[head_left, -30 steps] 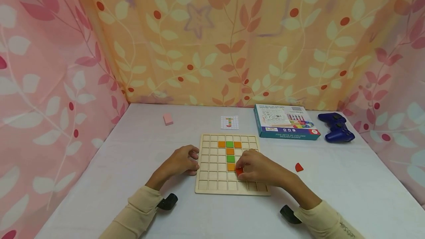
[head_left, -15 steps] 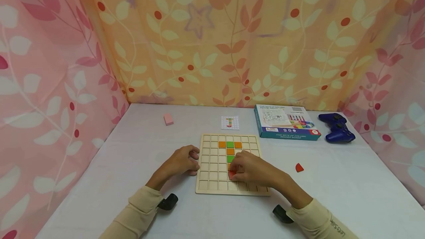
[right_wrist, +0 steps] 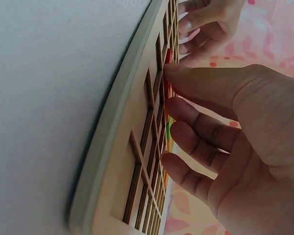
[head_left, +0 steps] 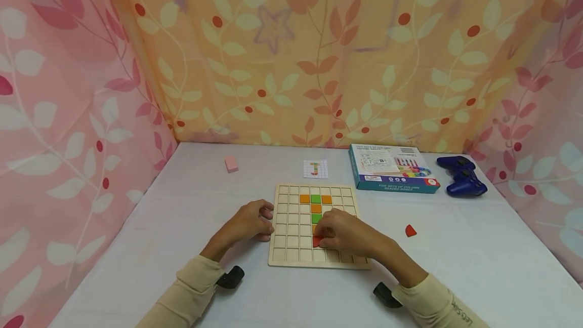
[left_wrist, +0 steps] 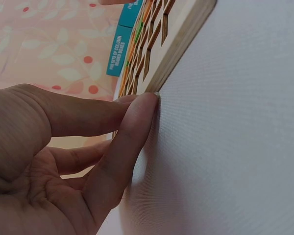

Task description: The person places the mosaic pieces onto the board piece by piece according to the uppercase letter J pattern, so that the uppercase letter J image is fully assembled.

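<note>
A wooden grid board [head_left: 292, 257] lies on the white table, with orange and green square tiles set in its cells. My left hand [head_left: 249, 220] is at the board's left edge; thumb and forefinger grip that edge in the left wrist view. Over the board, my right hand [head_left: 348, 232] pinches a red tile [head_left: 316, 241] at the cell below the lowest orange tile, which the fingers partly cover. The right wrist view has the thumb against the red tile [right_wrist: 167, 78], seen edge-on. Whether it sits fully down in the cell is unclear.
A red rounded piece [head_left: 411, 230] lies right of the board. Beyond the board are a small pattern card [head_left: 316, 169], a pink block [head_left: 231, 164], a teal-sided box [head_left: 393, 168] and a blue game controller [head_left: 462, 176]. Patterned curtains surround the table.
My right hand has moved a little left with the red tile, from one cell over to below the orange tile, and lowered it there. The left hand stays at the board's edge.
</note>
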`<control>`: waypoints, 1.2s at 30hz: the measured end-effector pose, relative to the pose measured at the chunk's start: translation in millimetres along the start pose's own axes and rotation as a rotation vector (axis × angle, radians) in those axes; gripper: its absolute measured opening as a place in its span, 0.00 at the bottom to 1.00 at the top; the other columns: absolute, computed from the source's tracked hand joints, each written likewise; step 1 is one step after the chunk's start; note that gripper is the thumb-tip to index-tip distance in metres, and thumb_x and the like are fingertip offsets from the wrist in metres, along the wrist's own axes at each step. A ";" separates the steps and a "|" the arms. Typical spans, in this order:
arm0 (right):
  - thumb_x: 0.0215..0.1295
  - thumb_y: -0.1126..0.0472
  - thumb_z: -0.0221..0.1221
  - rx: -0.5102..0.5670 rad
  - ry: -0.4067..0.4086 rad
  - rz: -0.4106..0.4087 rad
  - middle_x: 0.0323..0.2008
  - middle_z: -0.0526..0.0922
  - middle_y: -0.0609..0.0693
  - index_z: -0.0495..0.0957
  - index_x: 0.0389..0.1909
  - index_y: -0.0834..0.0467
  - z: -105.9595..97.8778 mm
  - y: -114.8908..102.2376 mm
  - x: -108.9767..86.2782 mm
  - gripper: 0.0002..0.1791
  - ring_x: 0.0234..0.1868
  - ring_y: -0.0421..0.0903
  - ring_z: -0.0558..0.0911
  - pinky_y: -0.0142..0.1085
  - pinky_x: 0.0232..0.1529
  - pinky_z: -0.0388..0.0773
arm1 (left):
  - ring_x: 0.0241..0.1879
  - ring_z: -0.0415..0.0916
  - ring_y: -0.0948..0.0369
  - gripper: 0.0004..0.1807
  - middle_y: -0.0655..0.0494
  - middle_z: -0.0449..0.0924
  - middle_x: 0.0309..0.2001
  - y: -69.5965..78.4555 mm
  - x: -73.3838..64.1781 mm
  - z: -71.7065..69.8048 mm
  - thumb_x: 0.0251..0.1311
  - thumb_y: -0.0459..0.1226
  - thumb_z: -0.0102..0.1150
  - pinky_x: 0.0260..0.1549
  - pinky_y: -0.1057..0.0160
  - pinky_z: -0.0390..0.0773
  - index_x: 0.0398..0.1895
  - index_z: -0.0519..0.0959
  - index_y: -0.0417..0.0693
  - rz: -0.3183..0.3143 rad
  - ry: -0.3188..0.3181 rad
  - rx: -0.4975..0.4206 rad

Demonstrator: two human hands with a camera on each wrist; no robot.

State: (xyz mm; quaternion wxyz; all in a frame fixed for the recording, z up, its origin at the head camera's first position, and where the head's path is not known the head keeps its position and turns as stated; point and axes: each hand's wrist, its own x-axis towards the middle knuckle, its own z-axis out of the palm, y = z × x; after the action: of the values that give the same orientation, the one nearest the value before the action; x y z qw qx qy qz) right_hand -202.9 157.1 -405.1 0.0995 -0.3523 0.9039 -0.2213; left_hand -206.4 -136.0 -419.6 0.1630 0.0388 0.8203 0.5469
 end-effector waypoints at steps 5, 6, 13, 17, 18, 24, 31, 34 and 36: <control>0.67 0.56 0.72 0.021 0.018 0.041 0.37 0.81 0.37 0.90 0.47 0.50 -2.4 5.2 -4.2 0.09 0.42 0.40 0.75 0.31 0.43 0.80 | 0.35 0.82 0.57 0.30 0.44 0.77 0.51 -0.6 0.8 1.1 0.57 0.20 0.66 0.34 0.61 0.91 0.65 0.74 0.33 -0.004 0.006 0.003; 0.67 0.56 0.72 0.026 0.024 0.053 0.36 0.81 0.37 0.90 0.47 0.50 -3.7 7.5 -6.2 0.10 0.42 0.40 0.75 0.32 0.42 0.79 | 0.35 0.82 0.57 0.30 0.44 0.77 0.51 -0.5 0.8 1.3 0.57 0.20 0.66 0.34 0.61 0.91 0.65 0.74 0.33 -0.003 0.007 0.004; 0.66 0.55 0.73 0.068 0.059 0.168 0.40 0.82 0.40 0.88 0.50 0.52 -18.0 30.8 -29.9 0.13 0.44 0.43 0.76 0.33 0.45 0.81 | 0.36 0.82 0.57 0.29 0.44 0.77 0.52 -0.6 1.0 1.6 0.58 0.21 0.66 0.34 0.61 0.91 0.65 0.75 0.33 -0.011 0.012 0.006; 0.65 0.57 0.73 0.072 0.095 0.219 0.37 0.80 0.41 0.88 0.48 0.52 -24.8 46.3 -46.4 0.12 0.42 0.43 0.76 0.32 0.42 0.79 | 0.36 0.82 0.57 0.29 0.44 0.77 0.52 0.4 0.3 1.4 0.58 0.20 0.66 0.34 0.61 0.91 0.65 0.74 0.33 -0.015 0.010 0.005; 0.65 0.57 0.73 0.067 0.107 0.228 0.37 0.80 0.41 0.88 0.48 0.52 -26.2 50.6 -50.8 0.12 0.42 0.42 0.76 0.32 0.41 0.79 | 0.36 0.82 0.57 0.29 0.44 0.77 0.52 0.4 0.3 1.4 0.58 0.20 0.65 0.34 0.61 0.91 0.65 0.74 0.33 -0.015 0.009 0.004; 0.63 0.58 0.74 -0.007 0.171 0.228 0.36 0.81 0.39 0.88 0.48 0.53 -34.3 75.3 -77.7 0.13 0.40 0.39 0.77 0.34 0.42 0.81 | 0.36 0.82 0.57 0.29 0.43 0.77 0.51 0.8 0.2 0.8 0.58 0.20 0.65 0.34 0.61 0.91 0.65 0.74 0.33 -0.006 0.006 0.013; 0.63 0.58 0.74 -0.036 0.188 0.288 0.37 0.81 0.41 0.87 0.49 0.54 -44.4 95.1 -101.4 0.14 0.40 0.41 0.78 0.33 0.41 0.82 | 0.36 0.82 0.57 0.30 0.43 0.77 0.52 1.5 0.2 -0.2 0.58 0.20 0.65 0.34 0.61 0.91 0.66 0.74 0.32 -0.005 -0.001 0.013; 0.63 0.58 0.75 -0.047 0.195 0.317 0.37 0.81 0.42 0.87 0.49 0.55 -47.5 102.4 -109.3 0.15 0.40 0.42 0.77 0.32 0.39 0.81 | 0.36 0.82 0.57 0.30 0.42 0.77 0.52 1.3 -0.5 -0.8 0.58 0.21 0.65 0.34 0.61 0.91 0.66 0.74 0.32 -0.001 -0.007 0.020; 0.62 0.57 0.75 -0.056 0.205 0.335 0.37 0.82 0.42 0.88 0.49 0.56 -49.0 106.5 -114.0 0.15 0.40 0.43 0.78 0.32 0.40 0.81 | 0.37 0.82 0.57 0.30 0.42 0.77 0.53 1.8 -1.2 -1.1 0.58 0.21 0.66 0.35 0.60 0.91 0.66 0.74 0.33 -0.002 -0.008 0.019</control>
State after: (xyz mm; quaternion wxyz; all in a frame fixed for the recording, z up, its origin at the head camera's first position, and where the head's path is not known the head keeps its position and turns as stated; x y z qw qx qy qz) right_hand -199.0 320.4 -409.2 0.0324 -0.1751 0.9611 -0.2110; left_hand -205.8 -136.6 -417.4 0.1667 0.0419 0.8248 0.5386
